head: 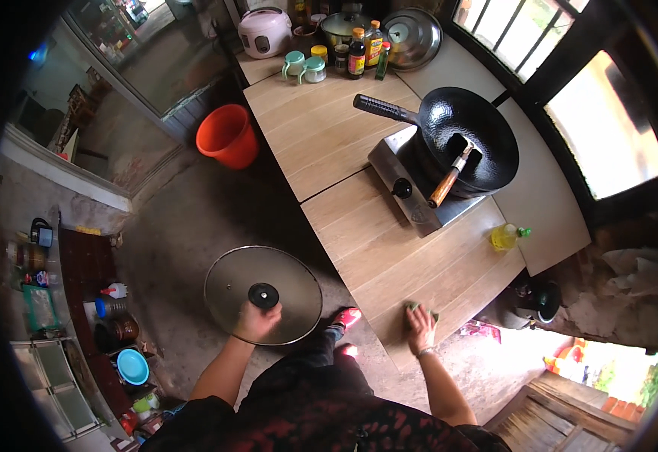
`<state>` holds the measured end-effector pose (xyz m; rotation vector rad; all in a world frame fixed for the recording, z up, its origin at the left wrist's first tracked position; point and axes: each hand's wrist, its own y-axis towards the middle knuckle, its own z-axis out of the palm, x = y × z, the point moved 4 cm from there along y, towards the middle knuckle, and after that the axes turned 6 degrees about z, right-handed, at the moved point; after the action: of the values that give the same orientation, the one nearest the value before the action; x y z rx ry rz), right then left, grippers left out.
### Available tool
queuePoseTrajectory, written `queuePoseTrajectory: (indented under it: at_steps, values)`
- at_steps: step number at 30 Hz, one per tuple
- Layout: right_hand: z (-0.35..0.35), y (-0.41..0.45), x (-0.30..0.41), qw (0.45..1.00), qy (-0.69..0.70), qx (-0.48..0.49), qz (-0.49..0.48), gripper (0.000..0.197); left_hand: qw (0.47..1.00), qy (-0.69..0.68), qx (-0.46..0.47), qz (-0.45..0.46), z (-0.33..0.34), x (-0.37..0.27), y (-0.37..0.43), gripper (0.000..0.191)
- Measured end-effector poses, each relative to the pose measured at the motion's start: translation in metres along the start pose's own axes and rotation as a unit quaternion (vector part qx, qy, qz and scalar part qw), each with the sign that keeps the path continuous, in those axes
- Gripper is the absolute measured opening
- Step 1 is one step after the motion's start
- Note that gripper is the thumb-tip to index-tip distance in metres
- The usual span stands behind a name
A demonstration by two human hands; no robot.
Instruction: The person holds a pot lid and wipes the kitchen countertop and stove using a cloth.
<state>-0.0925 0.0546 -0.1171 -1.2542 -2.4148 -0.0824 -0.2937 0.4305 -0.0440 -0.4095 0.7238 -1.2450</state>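
Note:
A large round glass pan lid (295, 271) with a metal rim hangs over the floor left of the counter. My left hand (256, 323) grips it at its black knob (263, 295). At the counter's near end, my right hand (420, 329) lies palm down on a small green cleaning pad (434, 315). The hand covers most of that pad. Farther off, a black wok (453, 113) sits tilted on a steel gas stove (419, 217). A wooden-handled spatula (449, 183) rests in the wok, its handle over the rim.
A yellow dish soap bottle (503, 237) stands on the wood-look counter (357, 243). Sauce bottles (356, 53), lidded jars (313, 70), a rice cooker (264, 33) and a steel lid (416, 39) crowd its far end. An orange bucket (229, 137) occupies the floor alongside.

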Motion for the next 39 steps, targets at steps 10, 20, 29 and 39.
queuePoseTrajectory:
  at_steps: [10, 20, 29, 39]
  values:
    - [0.009, -0.136, -0.006, 0.993, 0.099, -0.022, 0.053, 0.042, 0.998, 0.024, -0.047, 0.040, -0.008, -0.038, -0.066, 0.019]
    - [-0.022, -0.136, 0.023, 0.897, 0.283, -0.165, 0.296, 0.042, 0.989, 0.099, 0.005, 0.111, -0.041, -0.090, -0.130, 0.020]
    - [0.039, -0.004, 0.139, 0.989, 0.020, -0.029, 0.142, 0.049, 0.993, 0.089, 0.008, 0.074, -0.020, -0.156, -0.074, 0.021]
    - [0.156, -0.247, -0.077, 0.853, -0.071, 0.131, 0.500, 0.030, 0.996, 0.076, -0.017, 0.032, -0.021, -0.257, 0.000, 0.023]
